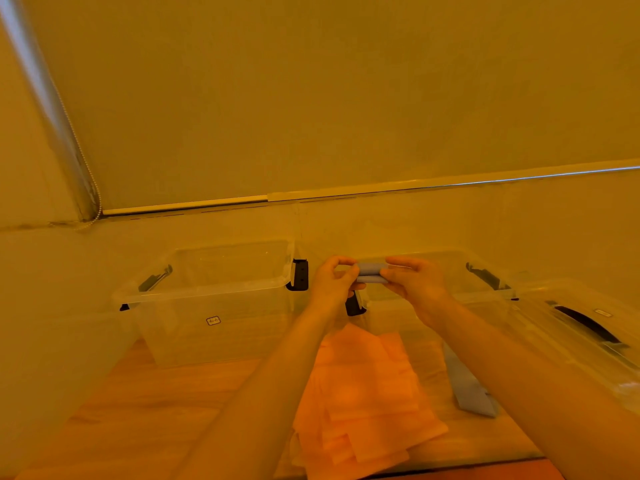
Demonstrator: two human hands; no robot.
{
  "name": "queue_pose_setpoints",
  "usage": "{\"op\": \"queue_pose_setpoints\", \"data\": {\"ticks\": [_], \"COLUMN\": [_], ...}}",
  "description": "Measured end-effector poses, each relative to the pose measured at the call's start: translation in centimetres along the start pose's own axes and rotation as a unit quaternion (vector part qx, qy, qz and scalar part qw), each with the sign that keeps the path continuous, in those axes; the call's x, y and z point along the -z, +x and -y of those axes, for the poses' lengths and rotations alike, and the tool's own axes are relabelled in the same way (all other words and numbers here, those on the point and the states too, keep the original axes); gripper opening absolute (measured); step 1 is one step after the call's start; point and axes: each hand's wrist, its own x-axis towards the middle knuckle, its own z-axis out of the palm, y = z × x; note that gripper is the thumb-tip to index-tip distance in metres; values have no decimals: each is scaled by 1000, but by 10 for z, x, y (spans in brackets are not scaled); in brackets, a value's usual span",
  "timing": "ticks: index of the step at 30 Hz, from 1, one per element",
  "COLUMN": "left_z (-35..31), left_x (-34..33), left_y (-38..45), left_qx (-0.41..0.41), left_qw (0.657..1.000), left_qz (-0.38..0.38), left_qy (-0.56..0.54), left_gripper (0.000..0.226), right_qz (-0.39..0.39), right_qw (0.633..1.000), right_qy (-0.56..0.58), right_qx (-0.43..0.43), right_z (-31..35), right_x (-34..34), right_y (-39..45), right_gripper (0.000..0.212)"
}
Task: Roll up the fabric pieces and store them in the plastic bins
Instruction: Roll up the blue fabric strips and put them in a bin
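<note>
A small grey-blue fabric roll (pixel 371 272) is held up between both hands above the gap between two clear plastic bins. My left hand (pixel 334 280) pinches its left end and my right hand (pixel 414 280) grips its right end. The left bin (pixel 207 299) stands open with dark latches. The right bin (pixel 485 296) sits behind my right hand, partly hidden by it. A pile of orange fabric pieces (pixel 367 403) lies on the wooden table below my arms. A flat grey-blue fabric piece (pixel 467 389) lies to its right, partly under my right forearm.
A clear bin lid with a dark handle (pixel 585 327) lies at the right. The table (pixel 156 403) is wooden, with a wall close behind the bins. A bead chain (pixel 90 188) hangs in the left corner beside a blind.
</note>
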Motion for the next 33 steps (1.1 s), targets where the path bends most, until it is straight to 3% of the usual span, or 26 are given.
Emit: {"op": "queue_pose_setpoints", "data": {"ticks": [9, 15, 25, 33], "left_z": [16, 31, 47, 86], "left_x": [-18, -40, -79, -110], "left_y": [13, 35, 94, 162], "left_qx": [2, 12, 9, 80], "left_qw": [1000, 999, 996, 988], "left_qz": [0, -41, -58, -66], "left_qy": [-18, -22, 60, 118], "left_gripper": [22, 17, 20, 29], "right_qz": [-47, -74, -118, -132], "right_qw": [999, 997, 992, 984], "right_qy": [10, 12, -24, -99], "right_qx": [5, -8, -33, -61], "right_z": [-12, -22, -31, -53], "right_x": [14, 27, 48, 60], "right_y": [14, 34, 95, 167], "right_gripper": [17, 20, 19, 16]}}
